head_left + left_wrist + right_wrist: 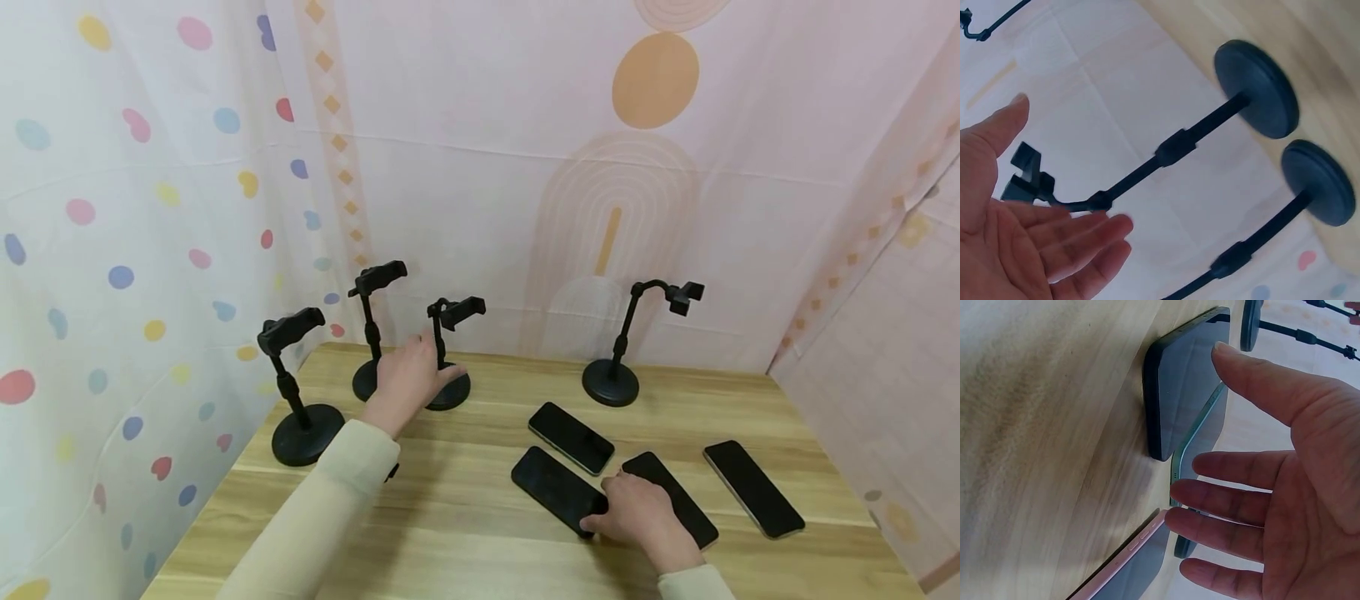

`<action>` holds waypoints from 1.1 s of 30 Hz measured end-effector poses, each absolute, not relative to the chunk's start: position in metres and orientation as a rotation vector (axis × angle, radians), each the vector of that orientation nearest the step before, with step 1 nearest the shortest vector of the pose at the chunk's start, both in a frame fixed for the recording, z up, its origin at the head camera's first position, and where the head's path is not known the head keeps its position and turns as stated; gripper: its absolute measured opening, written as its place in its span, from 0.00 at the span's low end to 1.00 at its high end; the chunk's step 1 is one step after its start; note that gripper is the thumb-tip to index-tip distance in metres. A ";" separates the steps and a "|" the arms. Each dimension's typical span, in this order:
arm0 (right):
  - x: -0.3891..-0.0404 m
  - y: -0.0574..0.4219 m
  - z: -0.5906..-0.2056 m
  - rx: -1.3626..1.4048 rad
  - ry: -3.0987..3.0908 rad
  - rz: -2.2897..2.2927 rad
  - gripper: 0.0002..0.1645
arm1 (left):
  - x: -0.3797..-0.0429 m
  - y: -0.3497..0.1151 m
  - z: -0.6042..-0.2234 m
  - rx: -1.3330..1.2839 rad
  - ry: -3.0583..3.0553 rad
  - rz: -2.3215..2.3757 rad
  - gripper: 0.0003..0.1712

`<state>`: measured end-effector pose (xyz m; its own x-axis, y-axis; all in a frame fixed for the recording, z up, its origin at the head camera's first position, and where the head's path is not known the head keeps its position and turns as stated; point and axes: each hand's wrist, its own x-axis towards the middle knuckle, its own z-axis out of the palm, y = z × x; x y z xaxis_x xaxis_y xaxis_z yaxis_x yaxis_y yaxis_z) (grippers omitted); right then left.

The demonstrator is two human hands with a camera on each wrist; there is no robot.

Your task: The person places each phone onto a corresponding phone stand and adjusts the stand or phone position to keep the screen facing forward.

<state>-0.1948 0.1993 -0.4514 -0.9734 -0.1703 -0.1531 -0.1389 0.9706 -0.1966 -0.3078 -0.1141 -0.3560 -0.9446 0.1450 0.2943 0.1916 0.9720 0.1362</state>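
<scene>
My left hand (408, 375) reaches toward a black phone stand (461, 314) at the back of the table, its fingers loosely spread. In the left wrist view the fingertips overlap the stand's bent neck (1100, 201), near the clamp (1032, 175), and the palm holds nothing. My right hand (637, 508) hovers around the near end of a dark phone (555, 487) lying face up. Its thumb and fingers are spread apart in the right wrist view, with the thumb overlapping that phone (1185, 387). Beyond it lies a green-edged phone (1179, 464).
Two more stands, one at the back (371, 333) and one nearer (288, 387), rise on the left. Another stand (611, 383) is at back right. Further phones lie beside my right hand (686, 504) and at far right (753, 487). Curtains (465, 167) hang behind the table.
</scene>
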 end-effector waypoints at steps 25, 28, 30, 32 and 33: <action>-0.193 0.204 -0.454 -0.206 2.958 -0.310 0.36 | -0.359 -0.068 -0.324 -0.254 -2.775 0.255 0.14; -0.194 0.205 -0.455 -0.202 2.956 -0.322 0.37 | -0.363 -0.070 -0.327 -0.265 -2.793 0.247 0.12; -0.194 0.206 -0.455 -0.198 2.956 -0.324 0.38 | -0.365 -0.070 -0.328 -0.275 -2.795 0.243 0.11; -0.194 0.206 -0.456 -0.193 2.958 -0.320 0.38 | -0.365 -0.070 -0.329 -0.288 -2.784 0.241 0.11; -0.195 0.206 -0.456 -0.191 2.958 -0.319 0.38 | -0.366 -0.070 -0.330 -0.295 -2.773 0.237 0.11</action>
